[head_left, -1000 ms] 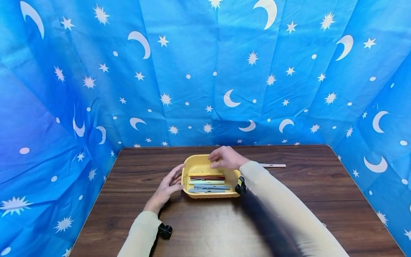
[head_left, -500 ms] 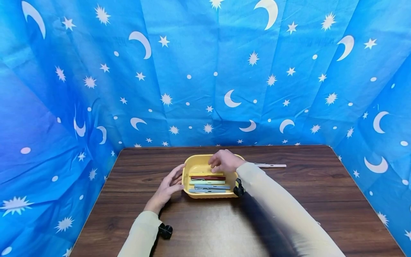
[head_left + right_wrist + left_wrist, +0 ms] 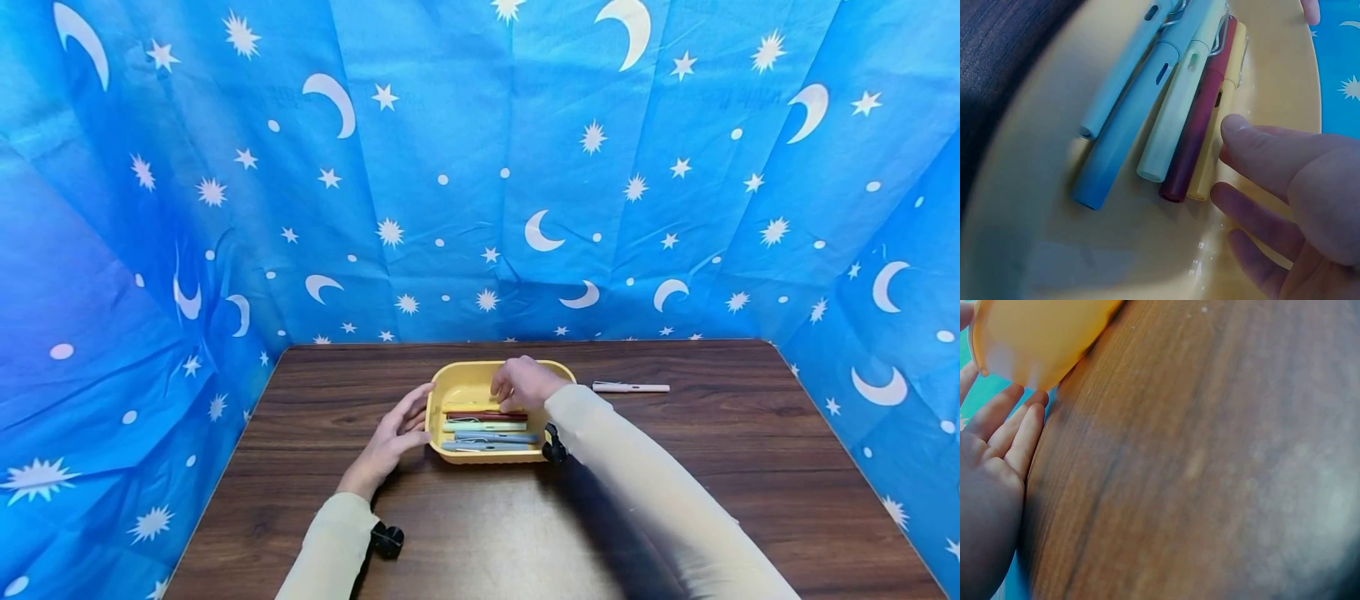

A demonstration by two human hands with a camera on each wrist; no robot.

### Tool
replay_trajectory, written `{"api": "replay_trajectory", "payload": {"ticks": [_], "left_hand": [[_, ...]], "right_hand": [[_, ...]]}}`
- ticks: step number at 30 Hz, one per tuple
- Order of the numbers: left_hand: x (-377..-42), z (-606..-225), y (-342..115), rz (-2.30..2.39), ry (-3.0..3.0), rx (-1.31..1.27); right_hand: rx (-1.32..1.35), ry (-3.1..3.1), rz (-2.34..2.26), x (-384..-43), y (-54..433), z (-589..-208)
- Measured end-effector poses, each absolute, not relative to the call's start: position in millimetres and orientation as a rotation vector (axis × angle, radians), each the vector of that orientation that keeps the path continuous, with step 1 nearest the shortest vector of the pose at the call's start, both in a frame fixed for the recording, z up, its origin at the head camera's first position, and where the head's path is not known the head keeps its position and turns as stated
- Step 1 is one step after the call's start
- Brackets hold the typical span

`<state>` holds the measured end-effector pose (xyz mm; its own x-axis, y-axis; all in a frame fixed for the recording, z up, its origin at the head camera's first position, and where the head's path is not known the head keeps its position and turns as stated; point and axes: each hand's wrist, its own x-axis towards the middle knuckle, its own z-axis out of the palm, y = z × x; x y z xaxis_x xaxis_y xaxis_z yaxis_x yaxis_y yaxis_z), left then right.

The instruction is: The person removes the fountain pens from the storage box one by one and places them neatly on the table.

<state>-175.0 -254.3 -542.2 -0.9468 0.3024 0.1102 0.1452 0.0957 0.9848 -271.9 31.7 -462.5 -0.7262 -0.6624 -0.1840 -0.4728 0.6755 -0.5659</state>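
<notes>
A yellow plastic basin stands on the table, with several capped pens lying side by side in it. In the right wrist view they are two blue pens, a mint green pen, a dark red pen and a yellow pen. My right hand is inside the basin, its thumb and fingers apart beside the yellow pen, holding nothing. At the basin's left end, my left hand rests its extended fingers and thumb against the outer wall. The left wrist view shows those fingers by the basin's side.
A pale pink pen lies on the wooden table, right of the basin. Blue cloth with moons and stars hangs behind the table and along both sides.
My right hand has come slightly down and nearer within the basin, towards the row of pens. More of the pale pink pen now shows past the sleeve. The left hand stays in place.
</notes>
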Motion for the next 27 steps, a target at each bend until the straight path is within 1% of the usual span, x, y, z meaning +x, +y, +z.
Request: {"api": "replay_trajectory", "payload": {"ticks": [12, 27], "left_hand": [[-174.6, -541.9, -254.3, 1.948, 2.261, 0.418], [-175.9, -544.4, -255.3, 1.980, 2.236, 0.475]], "right_hand": [[-0.799, 2.563, -0.649, -269.6, 28.9, -468.3], [-0.874, 2.610, -0.579, -267.8, 27.5, -472.4]]}}
